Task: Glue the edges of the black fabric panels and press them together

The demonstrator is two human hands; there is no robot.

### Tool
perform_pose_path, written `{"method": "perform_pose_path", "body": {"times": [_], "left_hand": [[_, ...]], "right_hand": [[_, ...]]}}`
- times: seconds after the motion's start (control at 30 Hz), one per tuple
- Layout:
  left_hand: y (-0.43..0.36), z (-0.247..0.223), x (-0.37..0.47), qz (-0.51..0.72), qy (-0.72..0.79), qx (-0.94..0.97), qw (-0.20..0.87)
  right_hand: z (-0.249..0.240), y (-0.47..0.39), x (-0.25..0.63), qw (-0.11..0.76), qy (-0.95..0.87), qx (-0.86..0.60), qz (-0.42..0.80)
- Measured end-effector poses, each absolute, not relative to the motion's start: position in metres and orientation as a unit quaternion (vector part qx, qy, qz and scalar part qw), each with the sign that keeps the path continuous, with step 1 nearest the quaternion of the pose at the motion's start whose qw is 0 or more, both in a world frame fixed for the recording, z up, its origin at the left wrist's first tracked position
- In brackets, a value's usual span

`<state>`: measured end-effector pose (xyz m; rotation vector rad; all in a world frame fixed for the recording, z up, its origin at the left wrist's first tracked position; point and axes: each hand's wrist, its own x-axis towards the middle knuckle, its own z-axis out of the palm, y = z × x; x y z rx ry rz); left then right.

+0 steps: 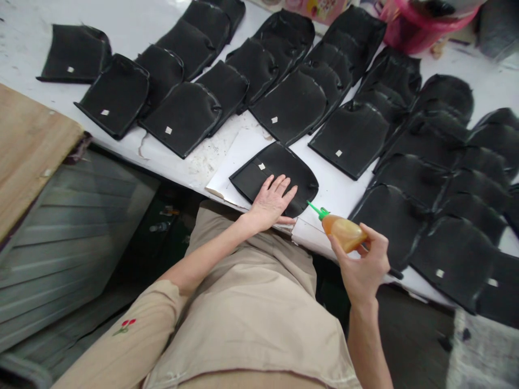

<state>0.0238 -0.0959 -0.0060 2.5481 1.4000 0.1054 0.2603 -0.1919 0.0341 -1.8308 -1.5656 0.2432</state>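
Observation:
Directly in front of me a black curved panel (279, 162) lies near the table edge, a small pale sticker on it. My left hand (271, 202) rests flat on this panel, fingers spread. In my right hand (360, 259) is a squeeze bottle (344, 232) of amber liquid with a green nozzle. The nozzle's tip points at the panel's lower right edge; whether it touches, I cannot tell. My right fingers wrap round the bottle body. White sheet material (227, 162) lies under the panel.
Overlapping rows of similar black panels (182, 116) cover much of the white table (24, 54). A pink basin (430, 32) stands at the back right. On the left is a wooden board (32, 140) above a grey slatted metal cabinet (81, 227).

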Motion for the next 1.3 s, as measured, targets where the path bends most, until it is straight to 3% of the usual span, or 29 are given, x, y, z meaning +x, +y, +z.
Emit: {"method": "perform_pose_path", "body": {"times": [1.03, 1.3], "left_hand": [[-0.092, -0.022, 0.021, 0.097, 0.475, 0.866, 0.121], [-0.086, -0.023, 0.012, 0.124, 0.454, 0.862, 0.187]], "right_hand": [[0.028, -0.216, 0.256, 0.422, -0.518, -0.710, 0.224], [0.025, -0.223, 0.257, 0.409, -0.529, -0.703, 0.242]]}}
